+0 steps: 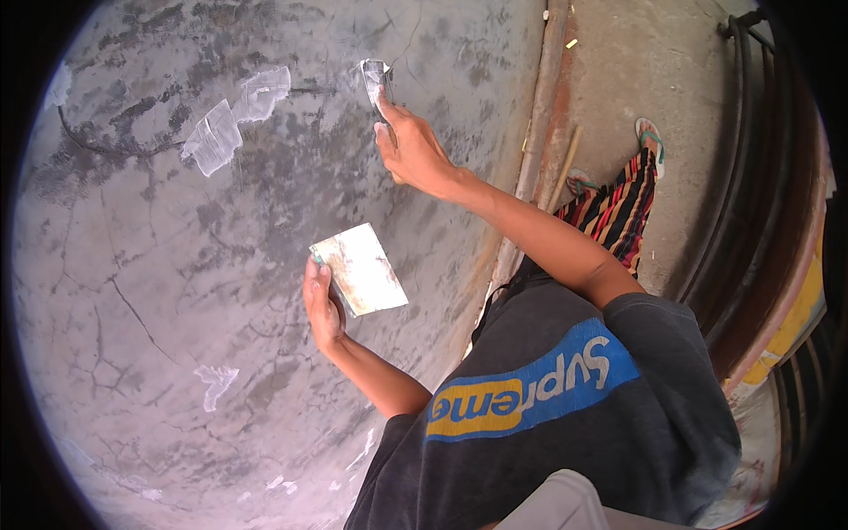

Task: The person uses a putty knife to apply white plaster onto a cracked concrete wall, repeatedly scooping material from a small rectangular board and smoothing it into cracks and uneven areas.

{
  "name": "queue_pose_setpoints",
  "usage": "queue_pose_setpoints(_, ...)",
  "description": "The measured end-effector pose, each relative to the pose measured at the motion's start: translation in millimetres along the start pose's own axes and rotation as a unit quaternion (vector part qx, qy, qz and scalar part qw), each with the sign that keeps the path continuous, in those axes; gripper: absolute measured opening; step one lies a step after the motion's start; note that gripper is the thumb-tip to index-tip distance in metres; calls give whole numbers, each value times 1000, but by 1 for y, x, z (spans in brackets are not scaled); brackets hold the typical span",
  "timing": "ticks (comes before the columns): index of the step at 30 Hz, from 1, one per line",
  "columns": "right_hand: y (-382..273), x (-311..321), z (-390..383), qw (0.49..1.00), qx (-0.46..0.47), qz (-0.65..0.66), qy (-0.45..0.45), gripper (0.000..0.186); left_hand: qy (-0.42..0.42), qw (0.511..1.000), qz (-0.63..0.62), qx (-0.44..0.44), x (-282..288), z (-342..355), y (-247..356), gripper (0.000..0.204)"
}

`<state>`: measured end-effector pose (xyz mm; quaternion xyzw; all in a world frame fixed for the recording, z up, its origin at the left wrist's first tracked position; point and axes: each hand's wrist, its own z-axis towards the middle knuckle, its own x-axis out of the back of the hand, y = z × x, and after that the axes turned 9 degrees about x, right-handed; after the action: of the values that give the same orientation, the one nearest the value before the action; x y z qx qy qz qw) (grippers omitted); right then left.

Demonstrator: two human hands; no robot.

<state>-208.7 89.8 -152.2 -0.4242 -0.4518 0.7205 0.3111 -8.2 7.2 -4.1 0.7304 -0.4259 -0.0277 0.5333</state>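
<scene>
My right hand [411,150] reaches out to the grey, cracked wall [291,185]. Its fingers are closed on a small putty knife [374,81], with the index finger stretched along it. White filler shows around the blade, which lies against the wall. Lower and to the left, my left hand [324,305] grips the edge of a flat rectangular plate [367,269], whose pale face is smeared with white and brownish stains. White filler patches [212,139] mark the wall left of the putty knife, with another small patch [216,384] farther down.
A dark crack [124,148] curves into the patches. Along the wall's foot runs a reddish-brown ledge [541,115], and a thin wooden stick [565,168] lies near my sandalled feet. Curved dark rails [751,177] stand at the right, across the concrete floor [618,71].
</scene>
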Motion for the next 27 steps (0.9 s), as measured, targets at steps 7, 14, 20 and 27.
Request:
queue_pose_setpoints(7, -15, 37, -31, 979, -130, 14, -155, 51, 29, 999, -6, 15, 4, -4, -6, 47)
queue_pose_setpoints(14, -28, 72, 32, 978, -151, 14, -146, 49, -8, 1000, 1, -4, 2, -1, -2, 46)
queue_pose_setpoints(20, -28, 72, 10, 962, -158, 10, -222, 48, 30, 1000, 3, -1, 0, 0, -4, 45)
queue_pose_setpoints(27, -2, 109, 51, 976, -189, 19, -109, 46, 9, 1000, 1, 3, 4, -1, -4, 44)
